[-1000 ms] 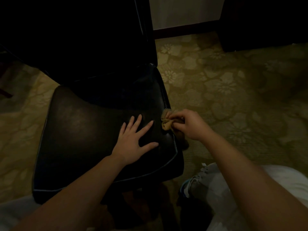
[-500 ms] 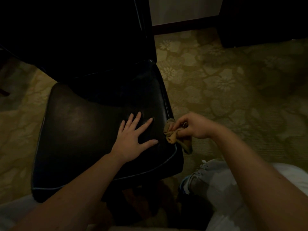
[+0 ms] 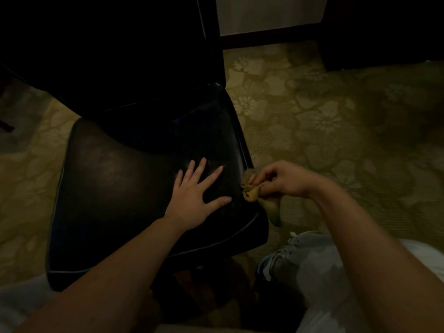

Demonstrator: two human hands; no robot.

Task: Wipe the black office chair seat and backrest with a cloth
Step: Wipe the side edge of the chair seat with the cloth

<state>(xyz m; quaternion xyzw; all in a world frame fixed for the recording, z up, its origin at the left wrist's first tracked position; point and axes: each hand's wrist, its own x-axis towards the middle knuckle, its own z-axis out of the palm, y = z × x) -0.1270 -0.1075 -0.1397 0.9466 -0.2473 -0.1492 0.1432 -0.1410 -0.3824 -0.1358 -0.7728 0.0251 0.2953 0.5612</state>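
The black leather chair seat (image 3: 115, 188) fills the middle left, with its dark backrest (image 3: 120, 56) rising behind it in shadow. My left hand (image 3: 195, 195) lies flat on the seat's right part, fingers spread. At the seat's right edge, my right hand (image 3: 281, 179) pinches a bunched tan cloth (image 3: 249, 189). The cloth touches the seat's side piping, and one end of it hangs down toward the floor.
Floral patterned carpet (image 3: 324, 121) covers the floor to the right and left. A grey sneaker (image 3: 295, 255) and pale trouser leg sit at the lower right. A dark baseboard and light wall (image 3: 264, 18) are at the top; dark furniture (image 3: 384, 30) stands top right.
My right hand has slid the cloth from the seat's top right edge down along its side, toward me. The left hand has stayed flat on the seat.
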